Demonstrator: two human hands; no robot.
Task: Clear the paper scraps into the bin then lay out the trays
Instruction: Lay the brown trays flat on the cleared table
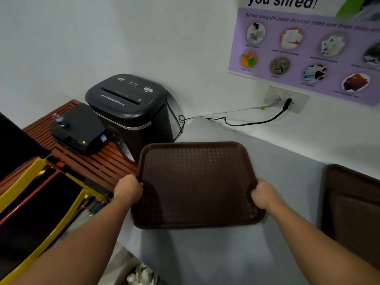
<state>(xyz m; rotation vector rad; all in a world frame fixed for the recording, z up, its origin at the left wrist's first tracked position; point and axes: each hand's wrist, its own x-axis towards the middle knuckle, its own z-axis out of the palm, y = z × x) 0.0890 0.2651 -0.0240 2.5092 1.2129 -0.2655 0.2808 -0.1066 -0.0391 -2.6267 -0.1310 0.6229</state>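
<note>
Gripping brown tray (195, 182) | textured, rimmed | both hands (129, 189) at sides

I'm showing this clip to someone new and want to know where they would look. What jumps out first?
The brown tray fills the middle, with the left hand and right hand gripping its side edges over the pale counter. Behind it on the left stands a black paper shredder. A purple poster hangs on the wall at upper right.
</note>
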